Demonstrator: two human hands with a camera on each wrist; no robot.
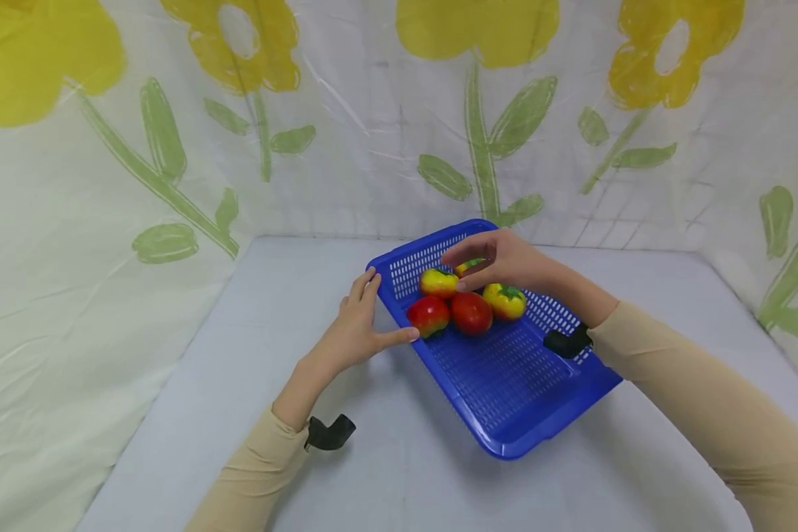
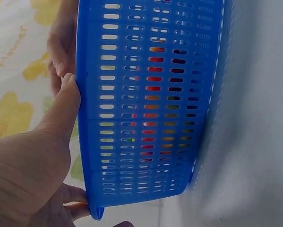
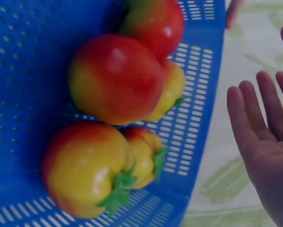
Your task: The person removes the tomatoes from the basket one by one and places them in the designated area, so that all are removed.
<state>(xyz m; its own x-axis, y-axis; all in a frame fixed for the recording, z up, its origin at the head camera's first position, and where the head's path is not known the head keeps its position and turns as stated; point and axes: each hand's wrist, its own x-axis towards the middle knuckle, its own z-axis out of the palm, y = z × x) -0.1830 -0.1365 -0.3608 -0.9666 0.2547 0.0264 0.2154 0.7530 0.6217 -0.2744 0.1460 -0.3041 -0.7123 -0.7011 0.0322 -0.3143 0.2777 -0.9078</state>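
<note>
A blue perforated basket stands slanted, with several red and yellow tomato-like fruits at its far end, among them a red one and a yellow one with green leaves. My left hand touches the basket's left rim, thumb on the edge and fairly straight fingers near the far-left corner. Over the fruits hovers my right hand, fingers apart and slightly bent, holding nothing. It partly hides a yellow fruit at the back.
The basket is on a pale tabletop. Behind it hangs a whitish sheet printed with yellow flowers and green leaves. A black wrist mount is on the left sleeve, another on the right, above the basket's right side.
</note>
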